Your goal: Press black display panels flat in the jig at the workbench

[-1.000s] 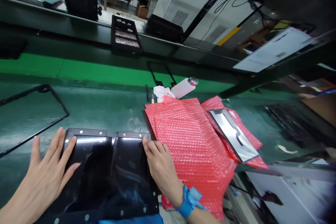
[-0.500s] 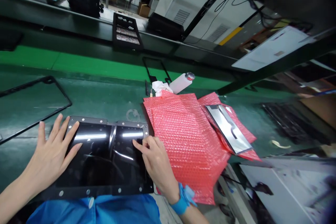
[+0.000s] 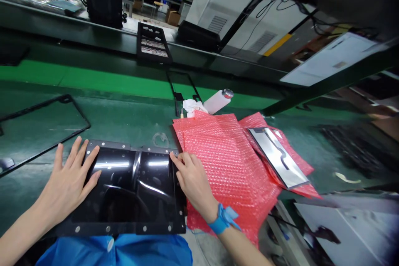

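Note:
A black glossy screen panel with a dark frame and several round pale dots along its border lies in front of me, its near edge against my blue garment. My left hand rests flat with fingers spread over the panel's upper left part. At the upper right corner, my right hand touches the border with its index fingertip while the other fingers are curled in. Whether something thin is pinched there cannot be made out. A blue band is around my right wrist.
Red bubble-wrap sheets lie right of the panel, with a silver-backed display panel on them. A white bottle and crumpled tissue stand behind. A black frame lies left; a black tray sits on the shelf.
My right hand has moved up and outward, its index fingertip going from the glossy surface to the upper right corner. My left hand stays on the panel. The whole view has shifted slightly.

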`<state>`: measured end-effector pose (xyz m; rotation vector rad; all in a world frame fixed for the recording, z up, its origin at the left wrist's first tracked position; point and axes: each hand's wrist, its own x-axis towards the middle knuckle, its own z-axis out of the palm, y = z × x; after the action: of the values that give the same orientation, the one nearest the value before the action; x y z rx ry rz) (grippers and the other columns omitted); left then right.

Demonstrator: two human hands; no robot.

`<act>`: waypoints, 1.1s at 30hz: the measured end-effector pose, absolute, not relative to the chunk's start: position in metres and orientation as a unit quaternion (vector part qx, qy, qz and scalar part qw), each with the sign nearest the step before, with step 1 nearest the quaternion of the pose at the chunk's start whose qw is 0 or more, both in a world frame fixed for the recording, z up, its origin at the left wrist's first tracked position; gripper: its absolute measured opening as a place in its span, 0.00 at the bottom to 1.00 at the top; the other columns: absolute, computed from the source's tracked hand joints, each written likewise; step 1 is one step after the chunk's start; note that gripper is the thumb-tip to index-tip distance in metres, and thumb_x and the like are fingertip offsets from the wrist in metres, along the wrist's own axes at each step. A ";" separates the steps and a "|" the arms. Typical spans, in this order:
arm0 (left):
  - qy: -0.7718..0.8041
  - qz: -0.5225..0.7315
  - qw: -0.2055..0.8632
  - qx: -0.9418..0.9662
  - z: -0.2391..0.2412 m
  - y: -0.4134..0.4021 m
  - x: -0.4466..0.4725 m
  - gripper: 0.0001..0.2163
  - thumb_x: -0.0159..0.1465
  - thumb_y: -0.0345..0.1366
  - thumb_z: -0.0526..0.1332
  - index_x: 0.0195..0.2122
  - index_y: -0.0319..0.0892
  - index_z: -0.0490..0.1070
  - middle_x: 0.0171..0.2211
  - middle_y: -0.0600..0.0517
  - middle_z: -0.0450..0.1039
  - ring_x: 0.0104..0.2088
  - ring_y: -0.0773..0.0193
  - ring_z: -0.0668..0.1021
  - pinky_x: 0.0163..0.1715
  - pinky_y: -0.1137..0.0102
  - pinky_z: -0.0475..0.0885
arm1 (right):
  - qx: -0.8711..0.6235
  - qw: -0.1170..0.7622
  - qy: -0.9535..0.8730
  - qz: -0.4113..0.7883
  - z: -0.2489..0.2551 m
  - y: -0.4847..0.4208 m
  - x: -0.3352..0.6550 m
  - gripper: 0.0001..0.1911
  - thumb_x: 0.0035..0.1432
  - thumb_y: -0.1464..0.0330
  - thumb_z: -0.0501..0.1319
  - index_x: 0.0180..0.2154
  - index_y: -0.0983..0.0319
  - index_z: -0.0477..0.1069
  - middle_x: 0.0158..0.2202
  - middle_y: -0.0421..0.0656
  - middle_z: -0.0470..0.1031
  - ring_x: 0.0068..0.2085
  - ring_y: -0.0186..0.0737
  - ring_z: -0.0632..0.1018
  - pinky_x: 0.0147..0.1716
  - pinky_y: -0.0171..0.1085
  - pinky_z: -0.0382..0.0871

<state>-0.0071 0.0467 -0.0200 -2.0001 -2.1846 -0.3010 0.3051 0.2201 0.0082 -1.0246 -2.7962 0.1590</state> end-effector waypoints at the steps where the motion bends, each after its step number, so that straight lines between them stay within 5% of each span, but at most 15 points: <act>1: -0.734 -0.097 0.080 -0.667 -0.020 0.046 -0.006 0.31 0.70 0.45 0.48 0.72 0.41 0.44 0.72 0.38 0.40 0.71 0.37 0.45 0.66 0.36 0.40 | -0.341 0.074 -0.936 0.053 0.008 0.219 0.307 0.27 0.59 0.82 0.50 0.59 0.70 0.67 0.43 0.52 0.70 0.43 0.50 0.67 0.44 0.49 0.69; 9: -0.741 -0.120 0.037 -0.660 -0.021 0.045 -0.005 0.31 0.71 0.47 0.46 0.72 0.43 0.44 0.73 0.41 0.40 0.71 0.39 0.48 0.67 0.39 0.43 | -0.291 -0.004 -0.920 0.261 0.051 0.294 0.305 0.12 0.65 0.72 0.57 0.48 0.57 0.74 0.43 0.44 0.69 0.44 0.41 0.72 0.44 0.40 0.68; 13: -0.745 -0.125 0.001 -0.655 -0.023 0.044 -0.007 0.32 0.70 0.50 0.46 0.72 0.44 0.44 0.73 0.44 0.41 0.71 0.40 0.51 0.68 0.41 0.43 | -0.305 -0.126 -0.901 0.281 0.053 0.332 0.273 0.18 0.52 0.59 0.73 0.39 0.60 0.71 0.39 0.40 0.70 0.36 0.37 0.72 0.33 0.36 0.63; 21: -0.752 -0.130 -0.044 -0.645 -0.023 0.045 -0.005 0.32 0.70 0.45 0.51 0.72 0.47 0.42 0.73 0.48 0.39 0.71 0.42 0.50 0.69 0.43 0.42 | -0.254 -0.248 -0.867 0.350 0.046 0.349 0.247 0.20 0.44 0.72 0.77 0.31 0.60 0.66 0.29 0.33 0.65 0.29 0.31 0.67 0.27 0.32 0.56; 33: -0.747 -0.131 -0.082 -0.646 -0.008 0.053 -0.002 0.34 0.70 0.43 0.52 0.73 0.51 0.36 0.74 0.50 0.37 0.71 0.42 0.48 0.69 0.41 0.44 | -0.284 -0.265 -0.839 0.381 0.048 0.350 0.249 0.20 0.48 0.68 0.76 0.32 0.60 0.65 0.31 0.35 0.65 0.30 0.32 0.67 0.29 0.33 0.59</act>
<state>-0.0022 0.0528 -0.0079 -2.1436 -2.4784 -0.4356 0.2487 0.3501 0.0484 -1.0841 -3.2014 1.4523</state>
